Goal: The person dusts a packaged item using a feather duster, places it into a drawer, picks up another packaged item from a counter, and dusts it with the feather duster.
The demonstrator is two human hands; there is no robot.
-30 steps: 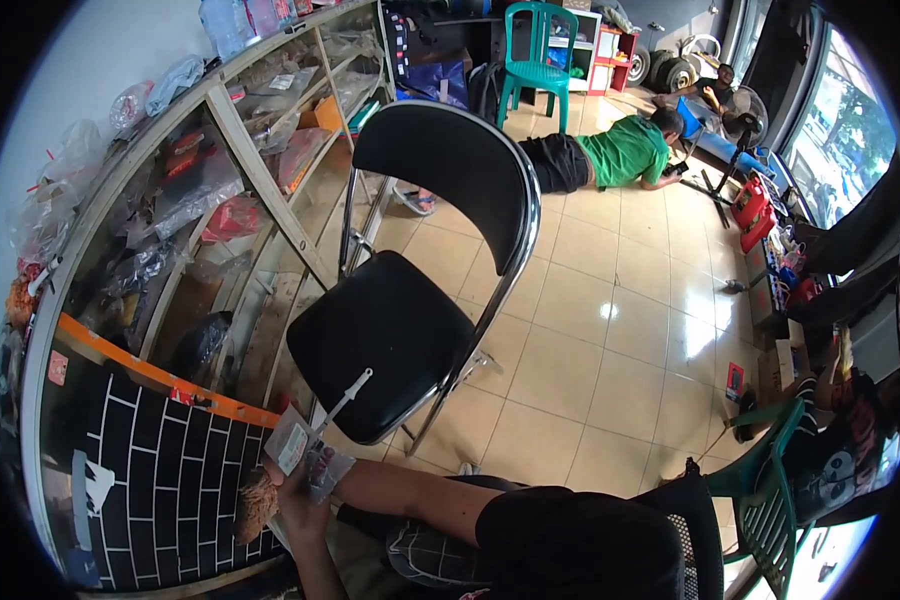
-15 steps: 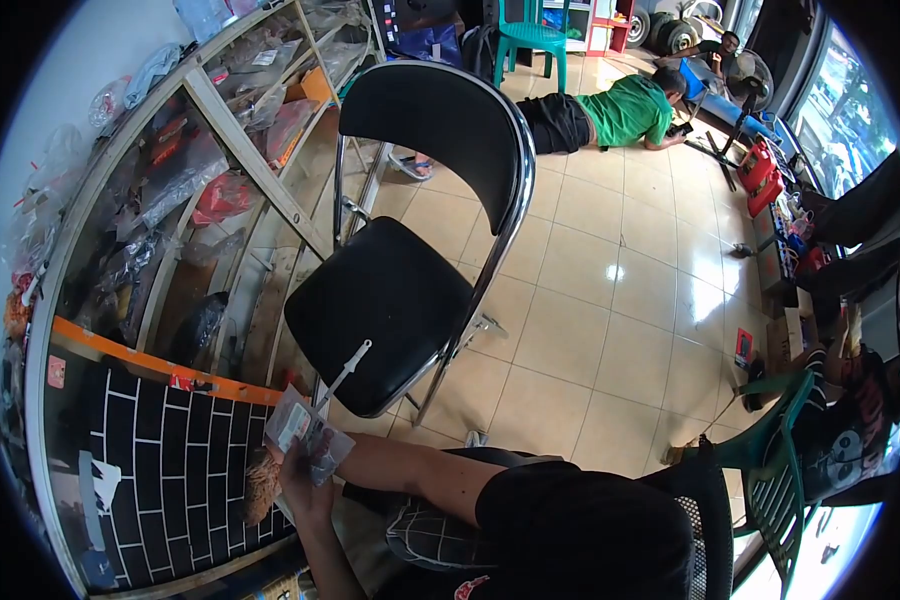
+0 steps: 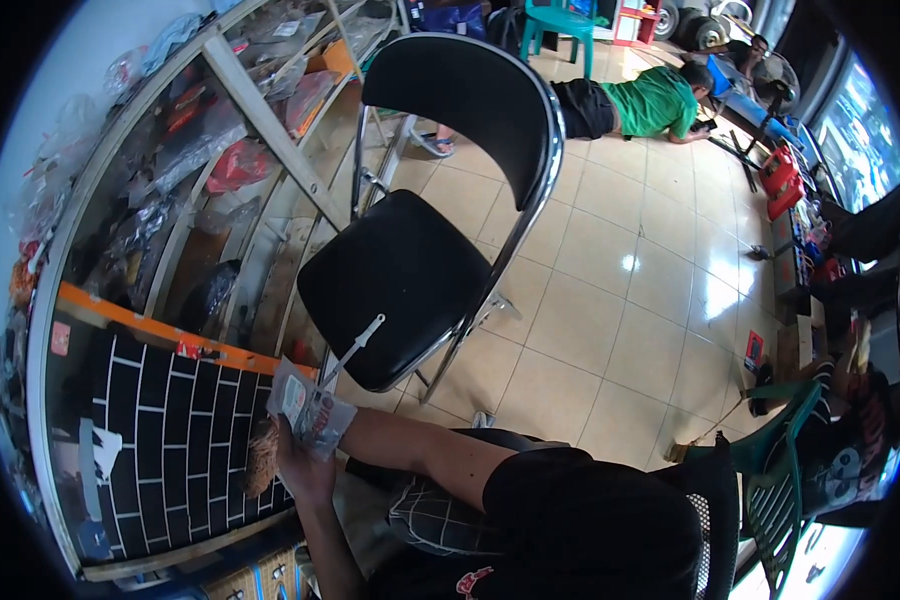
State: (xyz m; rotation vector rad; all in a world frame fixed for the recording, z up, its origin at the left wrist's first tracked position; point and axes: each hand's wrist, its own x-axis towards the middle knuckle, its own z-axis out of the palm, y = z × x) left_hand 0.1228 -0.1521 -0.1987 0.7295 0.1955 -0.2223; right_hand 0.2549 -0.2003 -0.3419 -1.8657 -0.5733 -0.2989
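Observation:
My left hand [image 3: 308, 470] grips a clear plastic packet [image 3: 315, 405] at the lower left, its thumb and fingers around the lower edge. The packet has a pale label and reddish print; what is inside I cannot make out. A long white stick-like piece [image 3: 355, 350] with a small ring at its tip juts up from behind the packet, over the chair seat. A bare limb, seemingly my right arm [image 3: 410, 445], reaches from the dark sleeve to the packet. My right hand's fingers are hidden behind the packet.
A black folding chair [image 3: 395, 285] stands just ahead. At left is a glass display case [image 3: 270, 130] with bagged goods. A person in a green shirt [image 3: 655, 103] lies on the tiled floor [image 3: 590, 290], another person beyond. Green plastic chairs [image 3: 785, 480] and a red case [image 3: 780, 182] are around.
The view has shifted, so the chair and room sit further right and higher. The packet has turned slightly, showing more of its printed face. My left hand still holds it.

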